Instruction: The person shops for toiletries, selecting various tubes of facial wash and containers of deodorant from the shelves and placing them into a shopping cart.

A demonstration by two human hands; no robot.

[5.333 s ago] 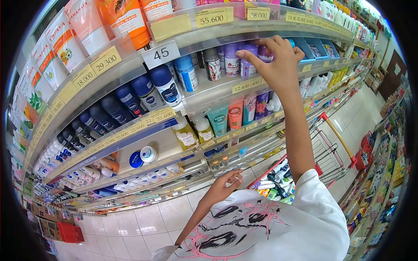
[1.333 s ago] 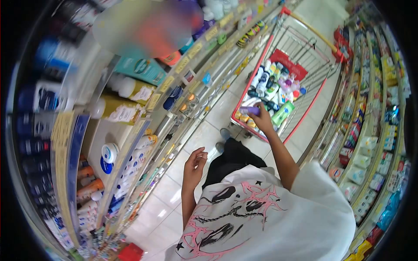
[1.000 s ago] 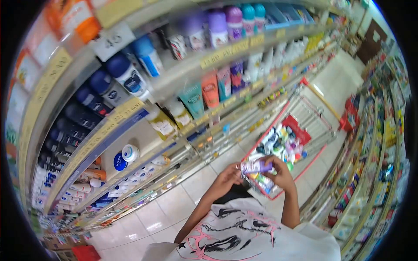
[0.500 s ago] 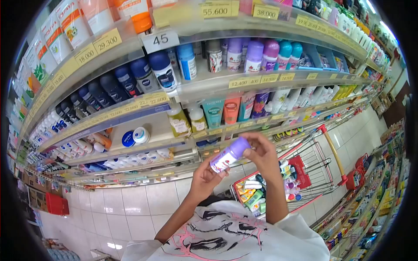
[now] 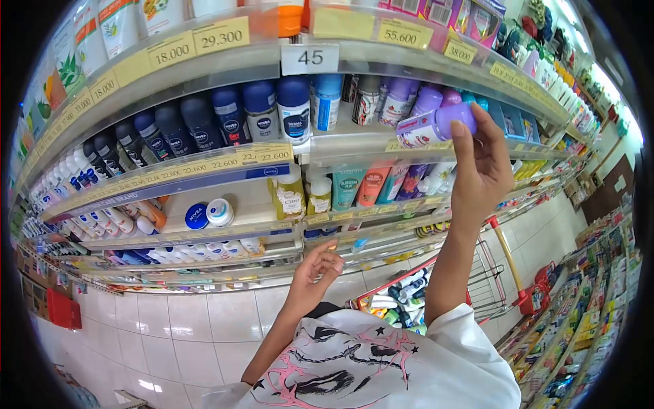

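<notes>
My right hand point(image 5: 482, 163) is raised in front of the shelf and grips a purple-capped roll-on deodorant point(image 5: 421, 131) by its cap. The bottle lies tilted on its side, its white printed label pointing left. Behind it on the shelf stand similar purple roll-on bottles point(image 5: 398, 102), partly covered by the held one. Lower down, my left hand point(image 5: 315, 276) hangs in front of the lower shelves with nothing in it, its fingers loosely bent and apart.
Dark-blue capped roll-ons point(image 5: 230, 116) line the shelf on the left, above yellow price labels point(image 5: 225, 163). Coloured tubes point(image 5: 349, 185) stand one shelf lower. A shopping cart point(image 5: 501, 262) with several products inside is at my right. A red box point(image 5: 63, 310) sits on the tiled floor.
My right hand has lifted the roll-on deodorant up and right toward the shelf. My left hand has let go of it and stayed low. The view has shifted slightly.
</notes>
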